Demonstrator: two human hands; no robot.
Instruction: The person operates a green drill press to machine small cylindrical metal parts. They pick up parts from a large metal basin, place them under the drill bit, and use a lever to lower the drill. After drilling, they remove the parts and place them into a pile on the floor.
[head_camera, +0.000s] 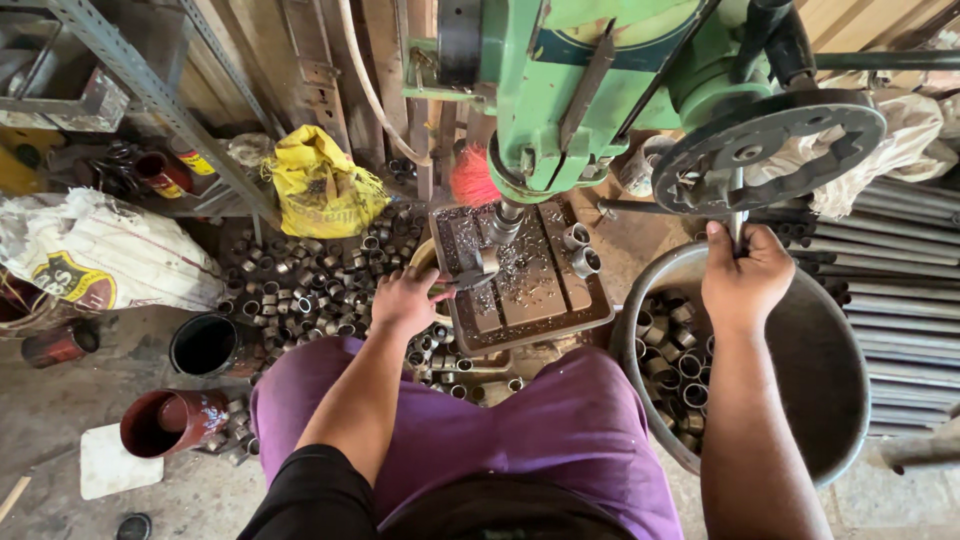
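Note:
A green drill press (580, 90) stands in front of me, its bit lowered over a short metal ring (487, 262) on the chip-covered work table (525, 320). My left hand (405, 300) grips a plier-like holder (462, 280) that clamps this ring under the bit. My right hand (742, 275) is closed on a handle of the dark feed wheel (765, 150). Two more metal rings (582, 250) lie on the table's right side. A red brush (472, 180) rests behind the table.
A heap of metal rings (320, 285) covers the floor at left. A grey metal basin (810, 360) at right holds several rings. Long tubes (900, 280) are stacked far right. A yellow bag (320, 185), white sack (100, 250), and red and black cans (170, 420) sit left.

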